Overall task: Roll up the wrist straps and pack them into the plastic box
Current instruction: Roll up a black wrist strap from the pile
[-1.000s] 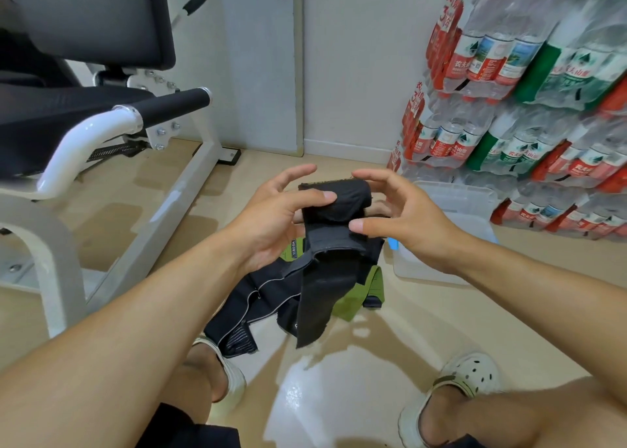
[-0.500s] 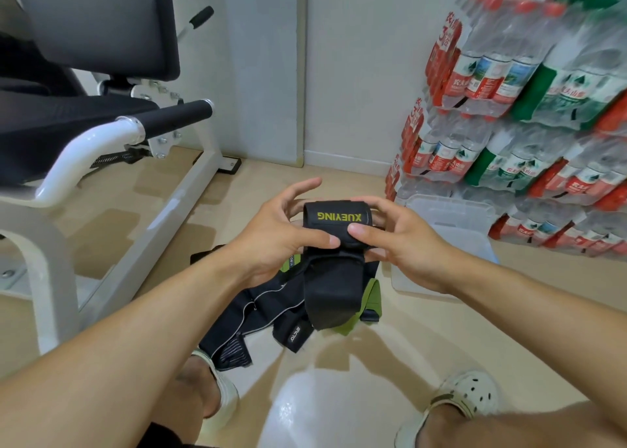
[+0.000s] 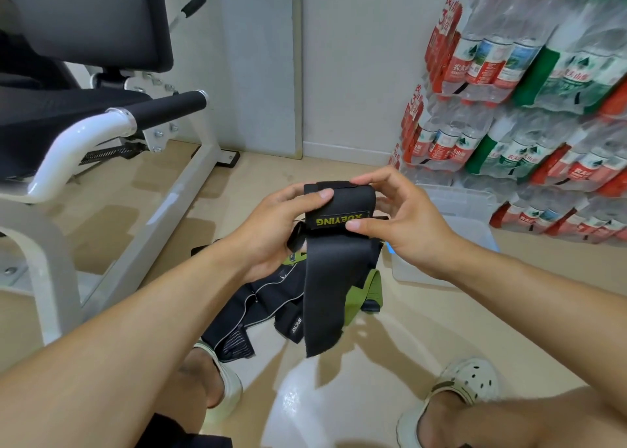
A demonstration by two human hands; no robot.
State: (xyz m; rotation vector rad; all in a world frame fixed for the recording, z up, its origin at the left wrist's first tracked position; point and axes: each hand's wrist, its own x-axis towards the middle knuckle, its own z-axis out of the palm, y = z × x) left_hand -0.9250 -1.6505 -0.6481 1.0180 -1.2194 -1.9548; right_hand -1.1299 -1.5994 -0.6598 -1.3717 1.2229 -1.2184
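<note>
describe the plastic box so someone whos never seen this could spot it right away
Look to the stacked packs of bottled water against the right wall. On the floor at their foot, just beyond the right hand, sits the clear plastic box. It is the only see-through, open container there, low and rectangular, with a small blue clip on its near corner.

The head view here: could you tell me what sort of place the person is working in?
Probably a home gym or gym storeroom: a padded exercise machine stands at the left, shrink-wrapped packs of bottled water are stacked at the right, and wrist straps lie on the floor.
</note>
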